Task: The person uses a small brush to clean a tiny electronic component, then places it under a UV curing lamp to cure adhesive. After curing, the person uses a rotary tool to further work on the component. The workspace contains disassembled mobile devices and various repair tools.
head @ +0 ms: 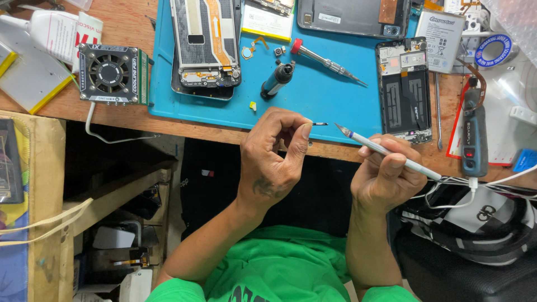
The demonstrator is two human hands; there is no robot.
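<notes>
Black sliver pinched at left hand fingers' tips.

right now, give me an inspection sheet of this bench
surface: wooden bench with blue rubber mat
job's things: tiny dark strip part pinched in left hand; white-handled craft knife in right hand, tip near the part
clutter: opened phone frames, red-capped screwdriver, small square cooling fan, grey rotary tool
hands: both closed on their items
cables: white cables at right edge
surroundings: wooden shelves below left
</notes>
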